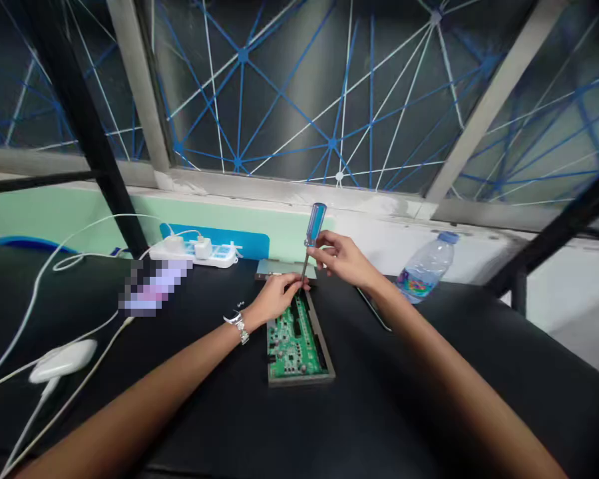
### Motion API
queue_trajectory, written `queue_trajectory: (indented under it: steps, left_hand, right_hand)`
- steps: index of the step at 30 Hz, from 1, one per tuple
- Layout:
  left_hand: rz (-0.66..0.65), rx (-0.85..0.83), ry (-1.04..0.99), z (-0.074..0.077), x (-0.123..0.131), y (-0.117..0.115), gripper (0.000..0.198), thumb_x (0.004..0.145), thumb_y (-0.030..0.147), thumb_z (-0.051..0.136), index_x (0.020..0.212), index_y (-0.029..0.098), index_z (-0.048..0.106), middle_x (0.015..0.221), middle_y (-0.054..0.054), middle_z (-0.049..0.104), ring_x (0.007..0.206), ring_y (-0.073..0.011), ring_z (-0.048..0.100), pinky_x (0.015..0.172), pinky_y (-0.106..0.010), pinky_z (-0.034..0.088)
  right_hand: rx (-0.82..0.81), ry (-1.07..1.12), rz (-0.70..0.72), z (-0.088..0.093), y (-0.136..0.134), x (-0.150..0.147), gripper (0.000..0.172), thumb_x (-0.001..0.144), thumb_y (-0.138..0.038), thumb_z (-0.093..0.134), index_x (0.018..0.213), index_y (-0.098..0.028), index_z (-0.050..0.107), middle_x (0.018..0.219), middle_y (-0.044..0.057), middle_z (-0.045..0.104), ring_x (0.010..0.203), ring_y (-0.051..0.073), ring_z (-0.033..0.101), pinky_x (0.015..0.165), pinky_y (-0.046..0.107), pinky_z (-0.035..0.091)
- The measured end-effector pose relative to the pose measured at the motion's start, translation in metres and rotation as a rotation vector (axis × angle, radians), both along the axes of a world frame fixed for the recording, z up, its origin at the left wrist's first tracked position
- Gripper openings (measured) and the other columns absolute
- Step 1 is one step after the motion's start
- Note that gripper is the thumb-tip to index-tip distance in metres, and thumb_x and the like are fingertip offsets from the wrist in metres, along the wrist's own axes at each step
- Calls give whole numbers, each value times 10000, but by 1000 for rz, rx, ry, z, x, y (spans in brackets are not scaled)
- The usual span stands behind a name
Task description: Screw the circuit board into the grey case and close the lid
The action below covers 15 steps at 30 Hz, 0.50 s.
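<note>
A screwdriver [316, 223] with a clear blue handle stands nearly upright, its tip down at the far end of a green circuit board [292, 339]. The board sits in a shallow metal frame on the black table. My right hand [342, 258] is closed, fingertips pinching the screwdriver where the handle meets the shaft. Wearing a silver watch [238, 326], my left hand [274, 296] reaches over the board's far left part, thumb and fingers closed about the lower shaft. These fingers hide the tip and whatever it touches.
Behind the board lies a flat metal piece [264, 267]. A power strip [219, 255] with plugged-in chargers, a blurred-out phone [154, 289], a white adapter [64, 360] and loose cables are on the left. At right are a water bottle [426, 269] and a thin rod [377, 311].
</note>
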<state>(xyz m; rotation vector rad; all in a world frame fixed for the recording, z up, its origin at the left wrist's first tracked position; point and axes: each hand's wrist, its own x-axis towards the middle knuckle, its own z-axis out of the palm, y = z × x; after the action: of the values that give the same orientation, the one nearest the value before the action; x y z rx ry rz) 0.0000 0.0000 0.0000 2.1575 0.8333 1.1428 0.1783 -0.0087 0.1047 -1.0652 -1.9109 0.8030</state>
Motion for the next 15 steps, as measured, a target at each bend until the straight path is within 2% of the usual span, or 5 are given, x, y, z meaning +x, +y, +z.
queue_trajectory:
  steps: [8, 15]
  left_hand:
    - [-14, -20, -3, 1, -1, -1, 259, 969, 249, 454, 1023, 170, 695, 1020, -51, 758, 959, -214, 687, 902, -317, 477]
    - [-23, -29, -2, 1, -2, -1, 269, 970, 259, 456, 1044, 169, 699, 1028, -53, 758, 958, -210, 685, 896, -317, 475]
  right_hand:
    - [71, 62, -14, -3, 0, -3, 236, 832, -389, 649, 856, -183, 534, 749, 5, 569, 565, 102, 553, 450, 226, 456]
    - [78, 81, -44, -3, 1, -1, 302, 795, -427, 697, 846, -191, 514, 753, 7, 567, 553, 118, 568, 383, 230, 446]
